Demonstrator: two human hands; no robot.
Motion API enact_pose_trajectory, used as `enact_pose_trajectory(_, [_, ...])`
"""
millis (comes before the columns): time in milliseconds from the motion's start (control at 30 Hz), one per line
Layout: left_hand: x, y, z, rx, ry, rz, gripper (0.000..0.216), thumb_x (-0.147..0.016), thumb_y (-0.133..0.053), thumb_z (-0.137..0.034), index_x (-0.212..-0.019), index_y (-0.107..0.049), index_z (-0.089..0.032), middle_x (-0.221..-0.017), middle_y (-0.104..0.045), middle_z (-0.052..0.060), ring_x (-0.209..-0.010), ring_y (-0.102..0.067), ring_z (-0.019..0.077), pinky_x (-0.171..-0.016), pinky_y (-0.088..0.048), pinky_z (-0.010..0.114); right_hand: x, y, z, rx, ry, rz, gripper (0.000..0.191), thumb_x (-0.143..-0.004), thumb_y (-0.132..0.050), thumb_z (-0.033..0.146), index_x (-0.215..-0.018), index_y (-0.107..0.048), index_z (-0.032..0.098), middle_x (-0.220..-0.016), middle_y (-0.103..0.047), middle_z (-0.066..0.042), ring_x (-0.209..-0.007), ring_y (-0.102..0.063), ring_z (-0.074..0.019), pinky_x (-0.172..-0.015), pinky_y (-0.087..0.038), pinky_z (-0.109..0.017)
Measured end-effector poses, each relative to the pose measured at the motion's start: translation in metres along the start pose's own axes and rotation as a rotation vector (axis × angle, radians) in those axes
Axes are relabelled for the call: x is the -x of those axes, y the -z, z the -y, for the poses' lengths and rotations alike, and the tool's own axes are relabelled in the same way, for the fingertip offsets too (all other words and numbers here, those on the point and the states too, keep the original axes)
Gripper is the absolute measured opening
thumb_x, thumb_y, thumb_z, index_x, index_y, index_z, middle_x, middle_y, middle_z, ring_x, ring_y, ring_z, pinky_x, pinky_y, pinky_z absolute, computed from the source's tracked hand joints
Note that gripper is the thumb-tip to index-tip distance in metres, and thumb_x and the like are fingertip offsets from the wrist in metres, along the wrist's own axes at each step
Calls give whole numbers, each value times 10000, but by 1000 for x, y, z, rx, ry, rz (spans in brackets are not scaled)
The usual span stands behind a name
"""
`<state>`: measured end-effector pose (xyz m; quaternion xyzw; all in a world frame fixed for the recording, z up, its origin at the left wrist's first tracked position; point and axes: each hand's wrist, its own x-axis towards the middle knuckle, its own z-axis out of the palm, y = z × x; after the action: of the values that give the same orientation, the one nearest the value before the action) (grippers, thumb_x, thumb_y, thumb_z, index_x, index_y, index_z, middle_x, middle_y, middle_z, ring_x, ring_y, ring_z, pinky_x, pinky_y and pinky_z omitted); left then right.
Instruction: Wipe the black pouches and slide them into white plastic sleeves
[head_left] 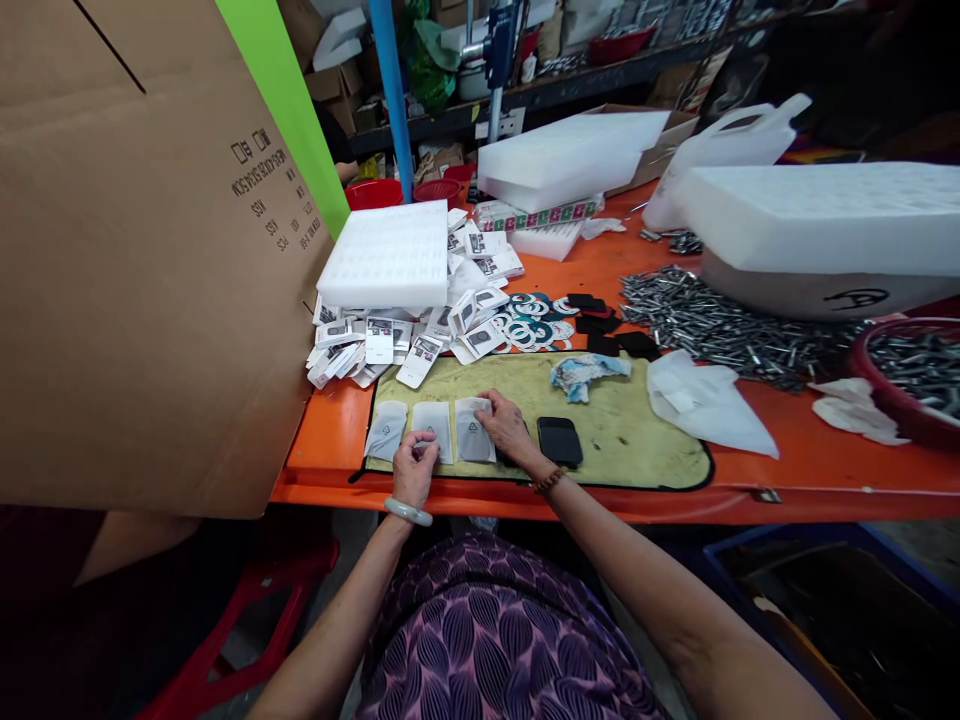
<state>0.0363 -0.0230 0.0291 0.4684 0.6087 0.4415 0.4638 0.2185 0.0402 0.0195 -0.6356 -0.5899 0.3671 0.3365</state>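
- Your left hand (415, 466): fingers curled in, thumb + forefinger tips pinched shut on the near edge of the middle pouch (433, 427). Pale bangle on the wrist.
- Your right hand (507, 428): palm down, half open, fingers bent over the right pouch (471, 430), tips at its far edge. Can't tell if it grips or just presses. Bead bracelet on that wrist.
- 3 pouches in a row, side by side, flat on the mat (637, 440); left pouch (387, 430) lies untouched, tilted a bit.
- All 3 sit at the mat's left end, close to the table's (810, 470) near edge, twd its left corner.
- Mat: yellowish w/ black rim, runs along the near edge of the orange table.
- Black flat case (559, 440) on the mat, just beside your right hand.
- Crumpled blue-white rag (589, 372) at the mat's far edge; white bag (705, 402) next to it, half on the mat.
- Pile of small cards (397, 345) behind the pouches, w/ a white foam tray (390, 255) on top of it.
- Round stickers (534, 322) + black pieces (609, 328) mid-table.
- Heap of metal parts (712, 325) twd the right edge, more in the red bowl (862, 352) there.
- Big cardboard box (135, 260) stands against the table's left edge.
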Motion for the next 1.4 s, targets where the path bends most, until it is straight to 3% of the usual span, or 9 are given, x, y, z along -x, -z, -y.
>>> enact_pose_trajectory(133, [8, -2, 0, -45, -7, -4, 276, -727, -621, -408, -864, -603, -169, -725, -625, 11, -674, -604, 137, -678, -487, 266, 7, -4, 6, 164, 100, -25, 255, -771, -455, 188, -998, -568, 158, -992, -630, -120, -966, -559, -239, -879, -440, -350])
enact_pose_trajectory(267, [14, -5, -4, -45, -22, 14, 285, -725, -627, -420, -870, -616, -174, -702, -624, 4, -651, -579, 134, -680, -472, 265, 21, 15, -2, 309, 193, -215, 301, -823, -472, 212, -1105, -555, 149, -1132, -590, -166, -1075, -508, -278, -935, -406, -405])
enact_pose_trajectory(400, [16, -5, -3, 2, 7, 48, 312, -711, -647, -441, -865, -626, -171, -733, -642, 20, -700, -605, 157, -704, -476, 280, 27, 79, -38, 398, 182, -525, 222, -854, -462, 238, -1002, -604, 155, -998, -629, -143, -962, -533, -269, -867, -412, -406])
enact_pose_trajectory(533, [19, -8, -2, 39, 29, 82, 323, -705, -661, -453, -865, -631, -174, -719, -643, 19, -726, -614, 172, -712, -482, 287, 33, 159, -88, 665, -6, -744, 234, -866, -456, 258, -872, -663, 150, -943, -629, -145, -923, -501, -285, -812, -361, -429])
enact_pose_trajectory(633, [22, -13, -4, 56, 27, 111, 315, -712, -663, -456, -860, -634, -180, -728, -644, 18, -743, -614, 177, -701, -487, 284, 34, 196, -121, 835, -112, -736, 247, -848, -495, 274, -826, -701, 141, -1006, -620, -161, -982, -463, -317, -817, -316, -452])
enact_pose_trajectory(733, [24, -15, -6, 51, 14, 122, 305, -728, -658, -450, -869, -635, -181, -748, -646, 17, -747, -613, 171, -710, -488, 282, 30, 209, -142, 895, -142, -633, 243, -818, -534, 291, -797, -715, 129, -1032, -612, -170, -1021, -433, -331, -836, -291, -461])
enact_pose_trajectory(1000, [23, -12, -10, 20, 20, 137, 316, -736, -651, -458, -878, -626, -176, -734, -638, 20, -757, -607, 177, -713, -494, 293, 11, 216, -159, 332, -439, -702, 138, -642, -640, 295, -618, -636, 159, -908, -634, -138, -962, -489, -313, -820, -355, -465])
enact_pose_trajectory(1200, [23, -17, -10, 43, 41, 178, 330, -736, -658, -462, -893, -622, -175, -714, -633, 13, -760, -615, 180, -706, -499, 290, 18, 237, -157, 97, -346, -603, 256, -565, -700, 414, -580, -581, 188, -554, -564, 0, -610, -506, -161, -584, -398, -295])
enact_pose_trajectory(1400, [24, -25, -11, 67, 55, 223, 341, -744, -658, -465, -908, -620, -169, -687, -626, 4, -735, -600, 161, -713, -496, 280, 24, 241, -155, -3, -291, -648, 283, -642, -639, 452, -663, -583, 175, -629, -597, -19, -609, -539, -156, -584, -422, -297])
